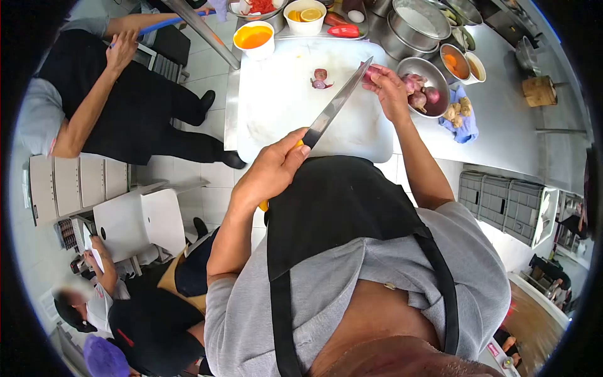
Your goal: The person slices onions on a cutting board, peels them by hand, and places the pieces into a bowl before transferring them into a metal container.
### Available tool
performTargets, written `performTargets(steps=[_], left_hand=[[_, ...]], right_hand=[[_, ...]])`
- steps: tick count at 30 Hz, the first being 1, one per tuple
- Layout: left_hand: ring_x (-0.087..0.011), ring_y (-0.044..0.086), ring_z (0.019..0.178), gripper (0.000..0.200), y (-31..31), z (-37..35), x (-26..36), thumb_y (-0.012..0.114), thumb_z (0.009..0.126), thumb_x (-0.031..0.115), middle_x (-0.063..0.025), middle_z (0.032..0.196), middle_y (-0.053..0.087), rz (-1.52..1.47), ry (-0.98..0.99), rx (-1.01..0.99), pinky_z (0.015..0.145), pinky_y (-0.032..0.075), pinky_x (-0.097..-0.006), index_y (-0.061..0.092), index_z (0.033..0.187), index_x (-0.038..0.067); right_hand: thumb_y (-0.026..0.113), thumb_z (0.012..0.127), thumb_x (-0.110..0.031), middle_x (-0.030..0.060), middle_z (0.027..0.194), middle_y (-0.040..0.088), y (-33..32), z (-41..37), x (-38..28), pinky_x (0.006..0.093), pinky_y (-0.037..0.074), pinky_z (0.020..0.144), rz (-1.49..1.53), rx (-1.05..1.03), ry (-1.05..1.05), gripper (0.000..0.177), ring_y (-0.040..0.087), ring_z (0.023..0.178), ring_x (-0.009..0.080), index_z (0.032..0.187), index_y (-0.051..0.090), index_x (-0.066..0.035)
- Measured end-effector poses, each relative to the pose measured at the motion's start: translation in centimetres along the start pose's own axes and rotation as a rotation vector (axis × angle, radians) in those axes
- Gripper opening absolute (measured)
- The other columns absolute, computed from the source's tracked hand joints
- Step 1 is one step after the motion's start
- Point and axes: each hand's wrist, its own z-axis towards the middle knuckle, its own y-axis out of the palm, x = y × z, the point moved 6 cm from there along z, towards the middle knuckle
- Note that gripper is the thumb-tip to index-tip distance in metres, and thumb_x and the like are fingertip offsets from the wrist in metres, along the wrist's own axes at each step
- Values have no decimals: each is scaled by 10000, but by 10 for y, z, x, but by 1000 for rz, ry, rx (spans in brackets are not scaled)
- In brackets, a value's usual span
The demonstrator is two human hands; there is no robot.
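Observation:
My left hand (273, 166) is wrapped round the yellow handle of a kitchen knife (334, 107), its blade slanting up and right over a white cutting board (270, 119). In my right hand (391, 94) is a red onion (370, 74), pinched in the fingers close to the knife's tip. On the board lies a small red onion (321, 74) with a loose piece of skin beside it. Just right of my right hand stands a metal bowl (447, 103) holding several red onions (419, 91).
Along the board's far side are a tub of orange liquid (254, 39), a tub of cut citrus (305, 14), red peppers (343, 31) and stacked metal pots (411, 47). Ginger (457, 111) rests on a blue cloth (463, 129) at right. A person (113, 94) holding a blue stick stands left.

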Motion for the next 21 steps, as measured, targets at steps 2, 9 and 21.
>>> performTargets(steps=[2,9,21], left_hand=[[-56,459,516,434,-1,0,-3,508,989,207,3,703,493,20,44,20,434,396,-222,469,1406,92],[-212,560,705,421,-2,3,17,504,982,198,-144,776,591,96,64,28,729,462,-322,467,1340,-21],[-240,563,702,409,5,23,8,510,977,174,-167,793,594,63,189,151,711,464,-334,474,1325,-38]], right_hand=[[690,844,-133,115,1079,637,0,0,-4,311,526,836,-92,-3,-29,441,634,950,177,1204,527,63],[740,812,-134,110,1054,643,11,-7,-8,271,495,851,-338,-40,-112,488,625,924,159,1201,527,70],[667,868,-185,131,992,651,46,-15,18,363,528,847,337,-25,325,262,640,907,248,1036,606,7]])
